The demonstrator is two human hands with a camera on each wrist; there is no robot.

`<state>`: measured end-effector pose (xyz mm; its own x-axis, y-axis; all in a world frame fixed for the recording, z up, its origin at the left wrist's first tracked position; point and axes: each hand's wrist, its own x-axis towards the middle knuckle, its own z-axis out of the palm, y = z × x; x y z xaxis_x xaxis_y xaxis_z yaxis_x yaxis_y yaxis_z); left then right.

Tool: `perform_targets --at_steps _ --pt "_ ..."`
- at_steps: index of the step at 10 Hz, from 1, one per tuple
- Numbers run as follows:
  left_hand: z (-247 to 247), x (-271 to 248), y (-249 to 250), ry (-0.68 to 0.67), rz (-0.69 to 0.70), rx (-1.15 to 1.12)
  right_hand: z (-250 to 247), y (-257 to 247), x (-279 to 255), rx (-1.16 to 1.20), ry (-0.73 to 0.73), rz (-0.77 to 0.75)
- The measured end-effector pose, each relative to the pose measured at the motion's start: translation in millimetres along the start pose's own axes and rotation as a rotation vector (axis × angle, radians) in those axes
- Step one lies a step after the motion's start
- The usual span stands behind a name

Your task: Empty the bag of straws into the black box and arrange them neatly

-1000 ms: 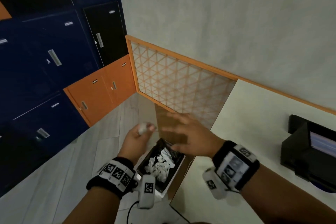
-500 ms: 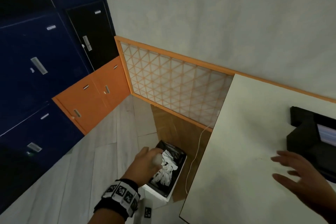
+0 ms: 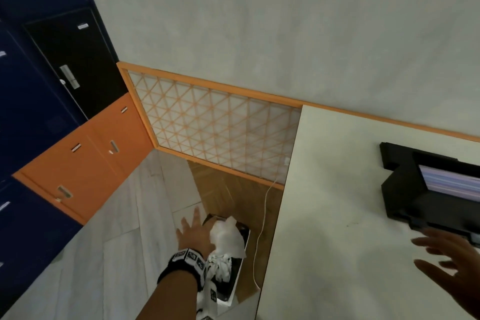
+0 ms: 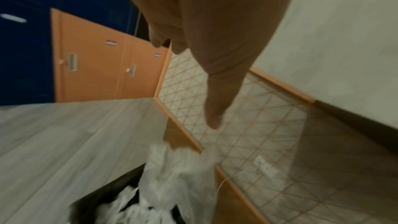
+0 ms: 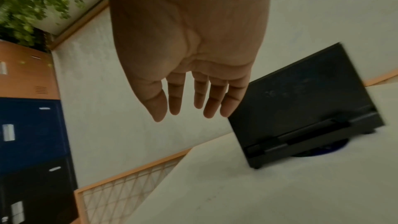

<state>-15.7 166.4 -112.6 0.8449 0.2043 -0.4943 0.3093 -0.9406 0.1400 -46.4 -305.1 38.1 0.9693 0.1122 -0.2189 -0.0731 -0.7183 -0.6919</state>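
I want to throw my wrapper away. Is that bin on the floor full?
Nearly full. Crumpled white paper and a plastic bag pile up to the bin's rim.

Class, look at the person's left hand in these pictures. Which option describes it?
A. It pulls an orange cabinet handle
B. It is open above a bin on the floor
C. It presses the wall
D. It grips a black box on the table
B: the left hand has its fingers spread, holding nothing, above the bin on the floor, where a crumpled clear bag lies.

Head view steeply downward; wrist views close along each palm.
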Motion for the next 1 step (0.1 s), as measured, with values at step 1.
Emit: perform_targets --at_steps 1 --pt "29.8 -7.9 -15.7 -0.126 -0.134 0.049 -0.8 27.2 -7.3 0.102 0.02 0.116"
